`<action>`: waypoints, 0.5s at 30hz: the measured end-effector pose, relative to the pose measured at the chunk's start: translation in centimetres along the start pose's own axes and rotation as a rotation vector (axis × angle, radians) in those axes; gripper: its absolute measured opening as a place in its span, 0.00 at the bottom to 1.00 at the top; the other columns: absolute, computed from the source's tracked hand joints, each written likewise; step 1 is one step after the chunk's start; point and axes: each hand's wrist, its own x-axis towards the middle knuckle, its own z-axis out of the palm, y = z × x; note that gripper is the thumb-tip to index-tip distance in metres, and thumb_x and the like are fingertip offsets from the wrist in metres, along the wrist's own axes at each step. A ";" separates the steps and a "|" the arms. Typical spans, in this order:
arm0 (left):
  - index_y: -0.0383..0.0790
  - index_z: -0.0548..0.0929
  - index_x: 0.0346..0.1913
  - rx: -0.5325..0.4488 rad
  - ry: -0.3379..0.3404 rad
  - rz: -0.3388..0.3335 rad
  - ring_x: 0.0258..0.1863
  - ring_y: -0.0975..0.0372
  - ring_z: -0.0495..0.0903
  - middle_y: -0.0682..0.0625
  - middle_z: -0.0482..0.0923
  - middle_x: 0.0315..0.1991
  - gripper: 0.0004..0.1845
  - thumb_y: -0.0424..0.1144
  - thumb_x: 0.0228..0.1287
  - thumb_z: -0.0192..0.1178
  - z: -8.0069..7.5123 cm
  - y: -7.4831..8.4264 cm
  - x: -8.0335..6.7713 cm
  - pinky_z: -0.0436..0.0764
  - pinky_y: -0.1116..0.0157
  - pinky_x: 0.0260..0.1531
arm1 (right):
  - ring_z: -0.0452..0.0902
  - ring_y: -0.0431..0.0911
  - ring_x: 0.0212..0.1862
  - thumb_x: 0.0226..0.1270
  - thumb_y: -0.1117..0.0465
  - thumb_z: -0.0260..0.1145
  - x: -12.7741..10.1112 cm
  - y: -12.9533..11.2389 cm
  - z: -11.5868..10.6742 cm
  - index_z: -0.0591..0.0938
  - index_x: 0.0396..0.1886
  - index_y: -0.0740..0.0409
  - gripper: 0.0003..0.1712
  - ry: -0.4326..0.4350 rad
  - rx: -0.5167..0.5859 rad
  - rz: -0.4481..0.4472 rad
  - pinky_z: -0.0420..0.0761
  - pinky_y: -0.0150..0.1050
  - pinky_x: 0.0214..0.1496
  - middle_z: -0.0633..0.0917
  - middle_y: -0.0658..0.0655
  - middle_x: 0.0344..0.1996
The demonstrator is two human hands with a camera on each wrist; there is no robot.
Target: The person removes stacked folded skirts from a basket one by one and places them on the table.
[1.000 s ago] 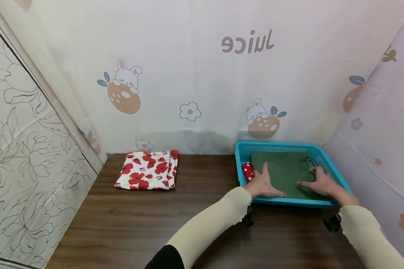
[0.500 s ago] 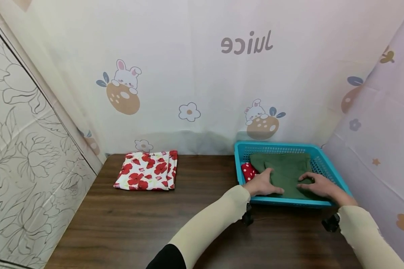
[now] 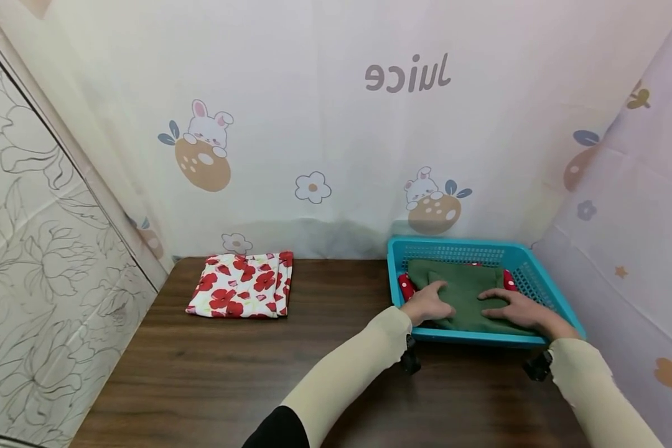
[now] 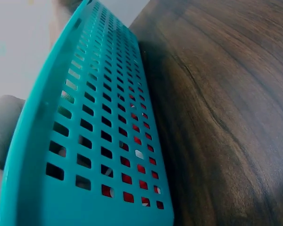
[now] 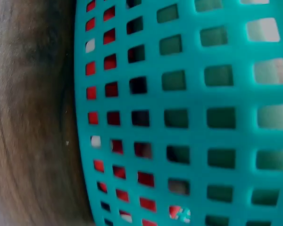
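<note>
Green cloth (image 3: pixel 463 287) lies folded in the basket (image 3: pixel 476 338), red cloth (image 3: pixel 406 286) showing beside it. It should be light, soft and not fragile, best taken by both side edges. Left hand (image 3: pixel 427 305) and right hand (image 3: pixel 519 308) touch its two sides; whether they grip, I cannot tell.

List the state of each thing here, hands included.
Blue basket: upright on the wooden table, open-topped.
Flowered cloth: folded, flat on the table.
Green cloth: folded, inside the basket.
Red dotted cloth: partly hidden by the green cloth.
Left hand: on the green cloth, thumb spread.
Right hand: on the green cloth, thumb spread.
</note>
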 end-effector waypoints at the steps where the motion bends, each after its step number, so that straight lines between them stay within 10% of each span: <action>1: 0.60 0.67 0.77 -0.010 -0.008 -0.001 0.53 0.56 0.78 0.53 0.72 0.70 0.39 0.37 0.64 0.69 -0.1 0.0 0.0 0.81 0.57 0.48 | 0.63 0.76 0.67 0.74 0.48 0.66 0.1 -0.1 0.0 0.75 0.69 0.64 0.33 -0.016 0.013 0.007 0.71 0.72 0.60 0.67 0.80 0.69; 4: 0.58 0.65 0.78 -0.030 -0.027 0.003 0.63 0.56 0.75 0.52 0.69 0.74 0.43 0.34 0.63 0.71 -0.3 0.0 0.1 0.80 0.56 0.56 | 0.62 0.76 0.68 0.73 0.47 0.67 0.4 -0.7 -0.1 0.75 0.69 0.64 0.34 -0.032 0.034 0.027 0.72 0.70 0.60 0.66 0.80 0.70; 15: 0.43 0.75 0.71 -0.024 -0.030 0.011 0.44 0.61 0.74 0.49 0.76 0.67 0.33 0.29 0.63 0.69 -0.4 0.2 -0.1 0.81 0.61 0.44 | 0.62 0.77 0.67 0.71 0.55 0.69 0.5 -2.0 -0.6 0.83 0.61 0.66 0.25 -0.006 0.058 0.131 0.78 0.61 0.58 0.70 0.81 0.68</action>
